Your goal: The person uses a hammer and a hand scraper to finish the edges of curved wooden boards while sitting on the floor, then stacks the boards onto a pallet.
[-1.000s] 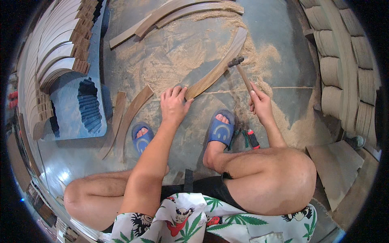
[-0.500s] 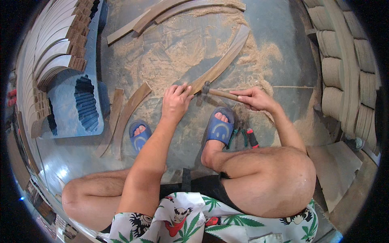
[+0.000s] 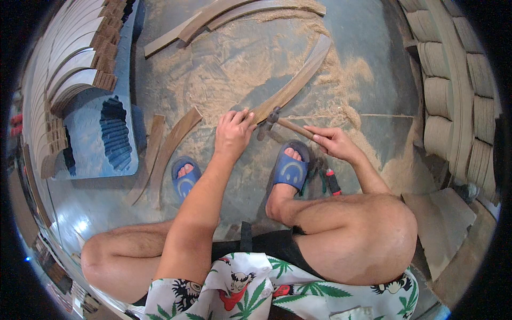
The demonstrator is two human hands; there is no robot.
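Observation:
My left hand [image 3: 233, 130] is closed on the near end of a curved wooden strip [image 3: 296, 85], its fingertips wrapped over the edge. The strip arcs away to the upper right across the floor. In my right hand [image 3: 335, 144] is a hammer [image 3: 295, 128], gripped near the end of its wooden handle. The hammer's dark head hangs close beside the strip, just right of my left fingers; whether it touches the wood I cannot tell. What lies under my left palm is hidden.
Sawdust [image 3: 224, 80] covers much of the floor. More curved strips lie at the far side and beside my left foot [image 3: 185, 178]. A blue pallet [image 3: 88, 138] bears stacked curved pieces at left. Red-and-black handled pliers [image 3: 333, 182] lie by my right foot. Stacked boards [image 3: 437, 96] line the right.
My right hand has dropped slightly toward me, and the hammer's handle now slopes more steeply. My left hand keeps its hold on the strip.

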